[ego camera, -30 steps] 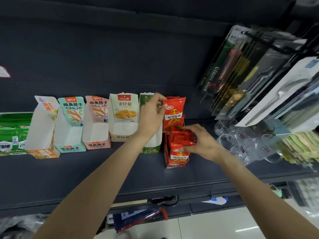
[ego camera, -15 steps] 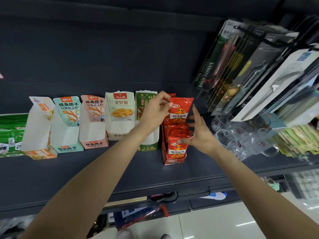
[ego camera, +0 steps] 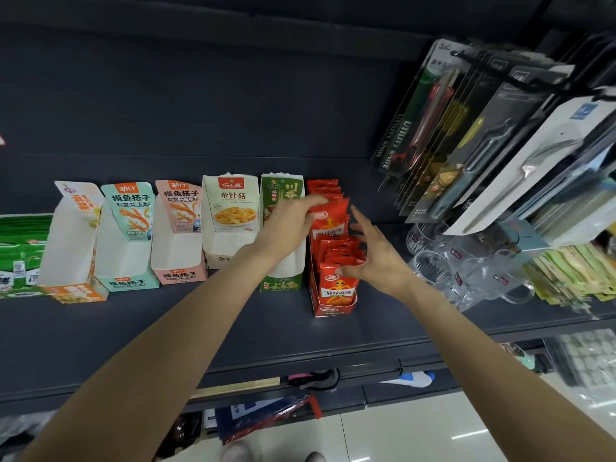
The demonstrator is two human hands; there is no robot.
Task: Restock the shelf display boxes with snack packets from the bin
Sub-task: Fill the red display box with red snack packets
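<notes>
A red display box (ego camera: 333, 308) stands on the dark shelf (ego camera: 233, 328), holding several red snack packets (ego camera: 338, 281) upright. My left hand (ego camera: 290, 221) pinches the top of one red packet (ego camera: 328, 218) and holds it tilted over the back of the box. My right hand (ego camera: 373, 255) is spread, its thumb and fingertips resting against the packets in the box from the right. To the left stand a green box (ego camera: 281, 285), a white box (ego camera: 230, 208), a pink box (ego camera: 178, 275), a teal box (ego camera: 126, 281) and an orange box (ego camera: 75, 291), all open with white insides showing.
Carded knives and utensils (ego camera: 500, 145) hang at the upper right. Clear glass mugs (ego camera: 466, 271) stand just right of my right hand. Green packets (ego camera: 20, 248) fill the shelf's far left. Below the shelf edge lie a stick-like tool (ego camera: 253, 383) and a bag (ego camera: 263, 415).
My left hand has brought the held packet lower and tipped it toward the box. My right hand opened from gripping the packets and now steadies them with spread fingers.
</notes>
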